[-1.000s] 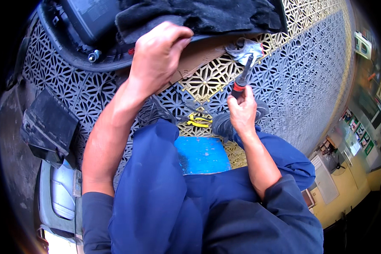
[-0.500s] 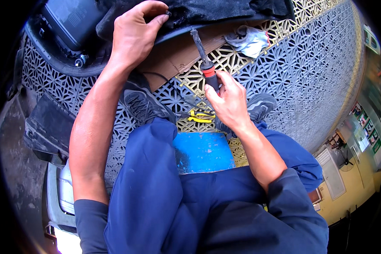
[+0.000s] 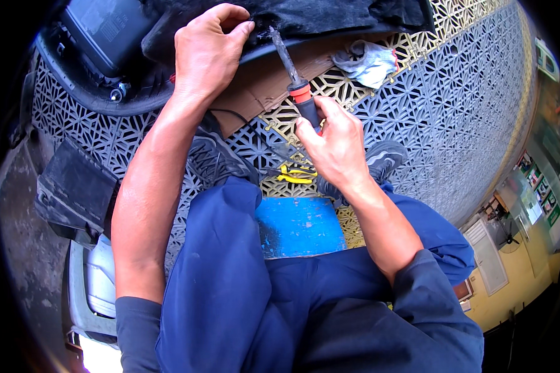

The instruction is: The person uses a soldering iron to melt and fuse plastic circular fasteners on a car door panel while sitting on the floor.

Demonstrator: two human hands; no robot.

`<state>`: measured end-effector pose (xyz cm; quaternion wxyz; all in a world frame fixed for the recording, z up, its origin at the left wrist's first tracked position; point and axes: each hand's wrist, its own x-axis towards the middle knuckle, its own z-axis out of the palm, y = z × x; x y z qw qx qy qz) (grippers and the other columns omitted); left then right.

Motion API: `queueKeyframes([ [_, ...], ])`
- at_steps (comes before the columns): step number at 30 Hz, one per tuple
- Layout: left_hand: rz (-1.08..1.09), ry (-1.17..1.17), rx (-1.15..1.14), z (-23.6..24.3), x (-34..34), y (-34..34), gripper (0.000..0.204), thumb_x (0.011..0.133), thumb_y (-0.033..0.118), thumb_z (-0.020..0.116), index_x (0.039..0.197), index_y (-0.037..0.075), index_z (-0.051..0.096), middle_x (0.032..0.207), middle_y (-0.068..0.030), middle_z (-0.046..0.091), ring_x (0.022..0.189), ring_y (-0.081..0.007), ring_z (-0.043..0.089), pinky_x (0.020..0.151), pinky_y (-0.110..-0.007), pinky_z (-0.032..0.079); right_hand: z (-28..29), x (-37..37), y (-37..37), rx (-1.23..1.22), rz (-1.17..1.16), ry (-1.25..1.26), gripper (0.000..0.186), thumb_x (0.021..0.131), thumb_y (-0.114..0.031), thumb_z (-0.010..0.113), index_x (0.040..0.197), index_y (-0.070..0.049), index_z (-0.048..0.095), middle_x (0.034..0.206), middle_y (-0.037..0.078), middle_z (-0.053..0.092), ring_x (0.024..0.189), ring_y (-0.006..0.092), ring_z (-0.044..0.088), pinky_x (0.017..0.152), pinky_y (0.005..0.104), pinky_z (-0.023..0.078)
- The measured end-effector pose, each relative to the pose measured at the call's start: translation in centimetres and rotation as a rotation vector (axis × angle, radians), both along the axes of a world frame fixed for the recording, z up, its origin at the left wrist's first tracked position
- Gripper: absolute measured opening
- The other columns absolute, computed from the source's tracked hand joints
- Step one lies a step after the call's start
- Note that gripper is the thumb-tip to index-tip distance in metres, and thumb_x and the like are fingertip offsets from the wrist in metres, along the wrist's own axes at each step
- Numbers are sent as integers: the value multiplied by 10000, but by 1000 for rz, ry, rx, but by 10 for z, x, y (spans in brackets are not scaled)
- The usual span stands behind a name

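Observation:
My right hand (image 3: 339, 140) is closed round the black and red handle of a soldering iron (image 3: 302, 93). Its dark, crusted tip points up and left and reaches the edge of a large black plastic part with a felt-like cover (image 3: 330, 15). Just left of the tip, my left hand (image 3: 210, 53) hangs over the same part with thumb and forefinger pinched together. Something small and dark sits at those fingertips, too small to name. Under the part's edge lies a sheet of brown cardboard (image 3: 255, 93).
Yellow-handled pliers (image 3: 295, 174) lie between my shoes, before a blue stool (image 3: 302, 227). A whitish work glove (image 3: 367, 64) rests right of the cardboard. At left stands a black plastic box (image 3: 78, 183). Grey and yellow lattice tiles (image 3: 435, 112) cover the floor.
The iron's tip has moved up and left, onto the black part's edge near my left fingers. My left hand and forearm have shifted slightly right.

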<state>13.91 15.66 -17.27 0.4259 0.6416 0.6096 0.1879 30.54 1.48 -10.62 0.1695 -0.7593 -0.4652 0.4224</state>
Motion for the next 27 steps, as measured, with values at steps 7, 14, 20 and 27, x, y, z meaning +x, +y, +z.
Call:
queueKeyframes([
  [7, 11, -8, 30, -1, -2, -3, 229, 927, 204, 732, 1119, 80, 753, 985, -72, 771, 917, -137, 723, 847, -279, 561, 1, 12, 15, 53, 142, -82, 230, 799, -138, 643, 949, 37, 632, 783, 199, 624, 702, 393, 631, 675, 464, 500],
  [14, 2, -28, 62, -6, -2, -4, 220, 929, 193, 728, 1115, 79, 750, 978, -76, 769, 897, -133, 724, 829, -274, 561, 6, 16, 24, 24, 199, -132, 211, 806, -136, 634, 920, 41, 629, 776, 214, 624, 722, 401, 638, 680, 479, 501],
  [20, -18, -11, 122, -9, -1, -6, 221, 928, 191, 727, 1117, 79, 750, 974, -82, 770, 882, -138, 729, 807, -275, 565, 10, 18, 29, 0, 250, -150, 206, 813, -157, 631, 888, 35, 621, 771, 206, 616, 735, 399, 636, 689, 483, 496],
  [27, -59, 17, 208, -14, -4, -7, 231, 925, 181, 722, 1132, 80, 747, 971, -107, 764, 865, -179, 742, 790, -287, 571, 15, 17, 34, -33, 279, -178, 210, 821, -170, 623, 878, 32, 623, 777, 208, 621, 739, 397, 637, 701, 484, 502],
])
